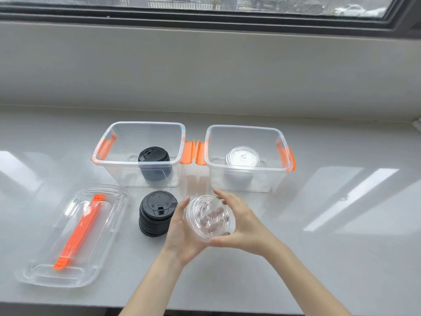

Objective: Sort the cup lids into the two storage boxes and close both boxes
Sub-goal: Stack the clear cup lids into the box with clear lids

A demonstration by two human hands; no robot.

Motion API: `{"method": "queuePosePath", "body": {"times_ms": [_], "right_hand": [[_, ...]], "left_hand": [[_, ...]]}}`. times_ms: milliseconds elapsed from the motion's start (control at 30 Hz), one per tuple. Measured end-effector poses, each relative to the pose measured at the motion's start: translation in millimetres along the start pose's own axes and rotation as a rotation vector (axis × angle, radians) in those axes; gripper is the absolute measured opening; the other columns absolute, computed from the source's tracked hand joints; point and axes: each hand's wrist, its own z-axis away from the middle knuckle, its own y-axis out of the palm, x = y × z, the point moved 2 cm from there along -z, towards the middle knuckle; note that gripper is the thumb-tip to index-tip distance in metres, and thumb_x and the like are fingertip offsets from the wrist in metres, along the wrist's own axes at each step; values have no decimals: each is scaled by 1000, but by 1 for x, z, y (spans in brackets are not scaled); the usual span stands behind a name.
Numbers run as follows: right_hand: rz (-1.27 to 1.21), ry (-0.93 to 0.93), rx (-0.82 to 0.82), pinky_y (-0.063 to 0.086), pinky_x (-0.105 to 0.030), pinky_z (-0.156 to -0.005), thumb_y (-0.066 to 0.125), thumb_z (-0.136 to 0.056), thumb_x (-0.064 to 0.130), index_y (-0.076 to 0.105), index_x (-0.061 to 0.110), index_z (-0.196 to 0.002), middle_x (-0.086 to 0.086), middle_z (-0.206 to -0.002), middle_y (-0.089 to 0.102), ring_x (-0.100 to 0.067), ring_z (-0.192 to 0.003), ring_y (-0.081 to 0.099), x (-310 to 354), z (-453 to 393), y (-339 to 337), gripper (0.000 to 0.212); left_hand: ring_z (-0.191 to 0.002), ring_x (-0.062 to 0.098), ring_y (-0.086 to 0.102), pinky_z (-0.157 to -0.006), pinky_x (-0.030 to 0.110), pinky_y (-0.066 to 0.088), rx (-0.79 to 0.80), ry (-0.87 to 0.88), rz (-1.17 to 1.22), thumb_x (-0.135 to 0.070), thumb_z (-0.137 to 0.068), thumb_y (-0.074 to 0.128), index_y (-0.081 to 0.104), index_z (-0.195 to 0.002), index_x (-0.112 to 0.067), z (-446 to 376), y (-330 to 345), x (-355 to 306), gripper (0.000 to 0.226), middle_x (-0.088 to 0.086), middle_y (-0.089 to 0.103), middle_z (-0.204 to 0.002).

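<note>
Two clear storage boxes with orange latches stand open side by side. The left box (109, 160) holds a stack of black lids (154, 159). The right box (245, 171) holds a stack of clear lids (242, 157). In front of the left box a second stack of black lids (156, 213) rests on the counter. Between both hands, in front of the gap between the boxes, is a stack of clear lids (209, 218). My left hand (180, 233) cups it from the left and below; my right hand (239, 222) grips it from the right.
The clear box covers (45, 267) with an orange handle lie stacked upside down on the counter at the near left. A window sill and window run along the back. The pale counter (330, 224) extends to the right, its near edge at the bottom.
</note>
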Motion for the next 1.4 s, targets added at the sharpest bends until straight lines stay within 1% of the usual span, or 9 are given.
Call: {"method": "queuePosePath", "body": {"times_ms": [200,433,567,733,867,1000,1167,1267,1400], "right_hand": [[-97,41,-33,32,-5,-96,79,-53,48,30,39,-136,21,-133,41,7,-121,38,1,-5,-25,97],[-503,96,-324,53,-25,-82,56,-88,17,63,25,-104,1,-110,65,-8,-93,62,8,-37,-86,19],[-545,101,-401,54,-15,-67,56,-88,14,64,11,-111,-2,-104,70,-12,-91,63,9,-59,-107,24],[-583,214,-460,56,-28,-72,56,-88,14,62,11,-112,-3,-100,68,-16,-86,62,-11,-86,-130,25],[-650,355,-464,59,-25,-62,55,-87,8,61,1,-109,-10,-92,66,-18,-71,64,-33,-103,-142,23],[-500,467,-479,58,-34,-71,58,-83,4,63,-4,-103,-2,-78,63,-13,-65,61,-51,-111,-146,21],[-157,540,-456,55,-45,-76,55,-82,5,58,-17,-97,-32,-103,62,-42,-80,64,-55,-120,-137,26],[-10,573,-425,38,-32,-53,51,-76,3,51,-3,-58,-21,-53,47,-41,-60,44,-65,-128,-129,19],[76,602,-376,39,-30,-89,50,-80,5,60,-8,-81,-22,-76,67,-38,-90,60,-74,-131,-124,17]], "left_hand": [[-109,35,54,-99,51,39,113,72,-26,-40,-79,44,67,-100,-13,-6,29,-11,41,17,58,-117],[-77,16,65,-70,27,53,245,324,-239,-37,-85,34,69,-81,-16,-32,95,-55,40,3,69,-80],[-91,22,55,-78,33,45,229,368,-293,-39,-83,35,56,-99,-10,-63,121,-71,39,10,57,-96],[-83,20,61,-70,28,52,173,354,-436,-41,-86,34,59,-95,-10,-110,139,-83,41,7,63,-89],[-98,26,60,-92,40,46,18,312,-541,-41,-89,41,64,-104,-5,-140,134,-85,45,17,64,-106],[-113,24,55,-95,33,42,-266,390,-751,-20,-93,45,52,-124,0,-154,125,-83,38,16,56,-127],[-120,23,50,-99,32,40,-362,295,-1132,-15,-88,44,46,-129,-9,-164,115,-73,41,8,54,-133],[-116,24,50,-89,29,39,-378,242,-1283,-6,-86,38,45,-125,-10,-166,115,-72,40,7,53,-128],[-119,27,48,-97,35,40,-394,130,-1375,-2,-85,34,41,-129,-10,-168,113,-74,46,8,49,-135]]}}
